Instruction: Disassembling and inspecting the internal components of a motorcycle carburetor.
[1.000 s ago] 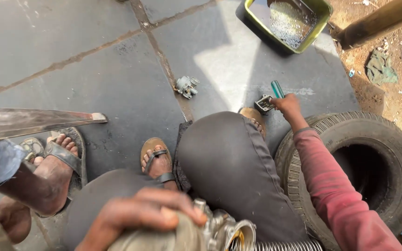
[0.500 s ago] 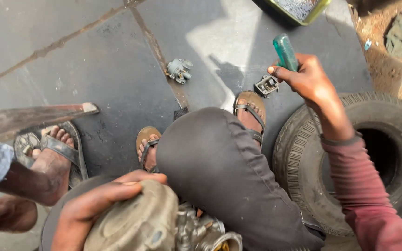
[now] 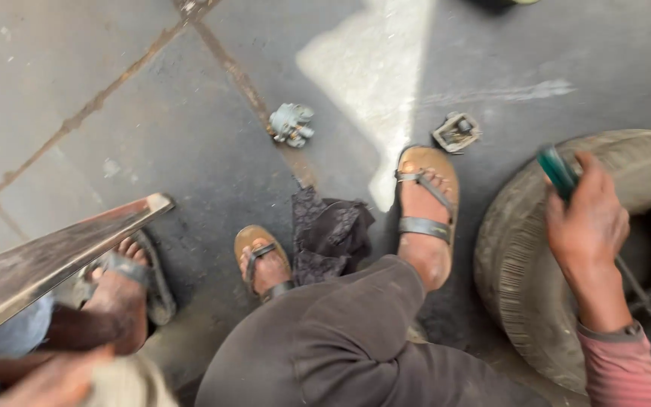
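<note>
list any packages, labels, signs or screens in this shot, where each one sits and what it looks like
None in view: no package, label, sign or screen shows.
What is there instead: a small grey metal part and a squarish metal part on the concrete floor, a dark rag between the sandalled feet, a worn tyre, and a green-handled tool in the right hand.

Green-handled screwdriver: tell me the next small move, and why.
Probably bring the screwdriver across to the metal part at the left hand. The right hand grips the tool over the tyre, well apart from that part.
</note>
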